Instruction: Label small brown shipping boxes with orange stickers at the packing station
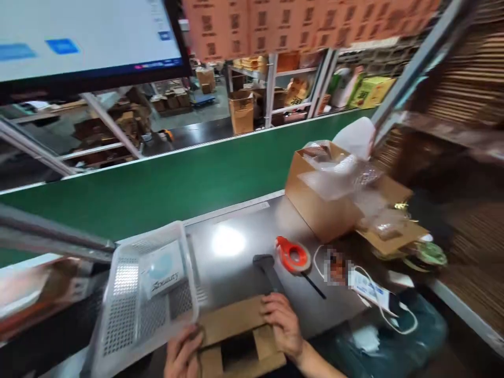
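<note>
A brown cardboard box [232,319] with its top flaps spread lies at the near edge of the table, and its dark inside shows between them. My left hand [184,350] grips the box's left side, fingers curled over the edge. On the right, my right hand [282,324] is closed around the far right corner, fingers over the flap. Just beyond that hand lies a dark handheld scanner [268,270]. To the left, a white perforated basket [118,310] holds a white package with "beauty" lettering [162,270].
An orange tape dispenser [293,255] and a black pen [314,286] lie right of the scanner. A large carton [318,202] stuffed with plastic wrap stands at the back right. A monitor [90,42] hangs upper left. A green panel [205,178] borders the table's far side.
</note>
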Motion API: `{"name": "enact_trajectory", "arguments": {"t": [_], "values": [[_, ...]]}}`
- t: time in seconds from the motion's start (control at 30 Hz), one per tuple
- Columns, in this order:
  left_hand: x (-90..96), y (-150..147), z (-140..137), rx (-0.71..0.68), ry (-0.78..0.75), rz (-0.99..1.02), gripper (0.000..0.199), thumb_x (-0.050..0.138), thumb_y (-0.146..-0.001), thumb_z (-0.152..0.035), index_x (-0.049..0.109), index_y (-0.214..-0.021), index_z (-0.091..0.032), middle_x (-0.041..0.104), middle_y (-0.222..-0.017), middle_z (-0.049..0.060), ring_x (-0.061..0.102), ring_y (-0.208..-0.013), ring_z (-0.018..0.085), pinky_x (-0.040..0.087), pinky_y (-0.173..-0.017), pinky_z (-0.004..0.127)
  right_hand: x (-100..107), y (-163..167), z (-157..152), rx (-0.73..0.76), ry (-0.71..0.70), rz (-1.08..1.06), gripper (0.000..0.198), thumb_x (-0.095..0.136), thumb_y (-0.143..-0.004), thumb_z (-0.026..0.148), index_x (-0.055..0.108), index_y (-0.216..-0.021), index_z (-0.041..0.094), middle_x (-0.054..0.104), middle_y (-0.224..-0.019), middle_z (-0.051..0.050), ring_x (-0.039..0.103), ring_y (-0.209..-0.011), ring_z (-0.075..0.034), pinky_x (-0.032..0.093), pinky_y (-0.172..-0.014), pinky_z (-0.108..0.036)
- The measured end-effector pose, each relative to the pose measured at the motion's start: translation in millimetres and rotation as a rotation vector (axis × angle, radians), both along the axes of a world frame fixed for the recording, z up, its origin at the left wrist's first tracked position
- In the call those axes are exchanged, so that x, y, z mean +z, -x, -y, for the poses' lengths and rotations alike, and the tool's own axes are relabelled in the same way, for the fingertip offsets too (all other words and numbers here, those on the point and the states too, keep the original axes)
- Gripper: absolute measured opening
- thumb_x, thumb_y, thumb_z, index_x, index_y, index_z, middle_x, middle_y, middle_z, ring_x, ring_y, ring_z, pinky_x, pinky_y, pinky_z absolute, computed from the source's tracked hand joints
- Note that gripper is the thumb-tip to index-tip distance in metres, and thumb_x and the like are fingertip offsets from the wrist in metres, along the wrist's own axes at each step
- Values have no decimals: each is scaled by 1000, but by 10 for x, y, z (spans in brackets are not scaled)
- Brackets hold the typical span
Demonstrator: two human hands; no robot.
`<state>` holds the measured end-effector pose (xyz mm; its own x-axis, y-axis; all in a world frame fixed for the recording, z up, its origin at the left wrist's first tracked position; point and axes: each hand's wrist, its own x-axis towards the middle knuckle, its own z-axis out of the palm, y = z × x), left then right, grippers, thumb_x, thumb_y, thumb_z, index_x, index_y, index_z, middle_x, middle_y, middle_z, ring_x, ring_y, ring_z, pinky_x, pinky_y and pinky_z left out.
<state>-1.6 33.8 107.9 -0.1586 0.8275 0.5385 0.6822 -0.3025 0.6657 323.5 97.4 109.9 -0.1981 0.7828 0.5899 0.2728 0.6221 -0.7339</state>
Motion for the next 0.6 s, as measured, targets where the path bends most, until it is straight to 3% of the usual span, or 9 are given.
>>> {"name": "enact_trajectory", "arguments": {"t": [0.07,0.17,0.27,0.33,0.4,0.5,0.6], "values": [[40,98,88,-106,6,-176,34,56,-94,-25,82,-113,-36,77,-117,9,74,-107,28,64,-89,38,64,-144,-40,70,-118,178,27,52,-96,13,71,-108,28,80,-99,-2,72,-112,-24,55,-101,-44],[128,235,189,-196,239,-299,45,60,-93,-37,68,-138,-37,61,-151,13,61,-135,35,58,-106,47,293,-412,-102,290,-196,483,58,55,-87,11,58,-143,23,73,-133,-9,59,-137,-26,49,-114,-46],[230,266,272,-349,537,-112,89,82,-75,-58,49,-154,-37,40,-166,14,45,-148,41,48,-115,54,555,-580,-138,490,-78,681,80,65,-85,36,41,-158,14,58,-151,-19,47,-146,-35,40,-121,-57],[276,205,289,-388,578,86,105,90,-61,-65,50,-153,-37,40,-165,16,46,-147,42,47,-116,56,655,-566,-154,499,-33,673,88,68,-85,59,43,-156,14,59,-148,-22,51,-143,-39,43,-118,-61],[294,89,259,-288,553,278,86,85,-66,-70,64,-142,-36,48,-161,16,49,-145,41,46,-116,57,671,-460,-158,387,-39,575,65,66,-91,59,58,-143,21,71,-133,-16,63,-132,-35,52,-110,-56],[284,-126,147,-49,595,462,47,71,-84,-66,81,-113,-30,61,-149,16,56,-140,37,48,-115,55,578,-247,-124,158,-11,425,13,64,-98,31,72,-109,28,79,-104,-5,74,-110,-25,60,-100,-42],[257,-274,44,107,594,540,43,70,-84,-64,85,-92,-25,68,-140,19,63,-132,39,51,-112,55,384,-145,-104,28,108,309,10,66,-97,30,73,-103,29,78,-104,-4,74,-107,-24,61,-96,-38]]}}
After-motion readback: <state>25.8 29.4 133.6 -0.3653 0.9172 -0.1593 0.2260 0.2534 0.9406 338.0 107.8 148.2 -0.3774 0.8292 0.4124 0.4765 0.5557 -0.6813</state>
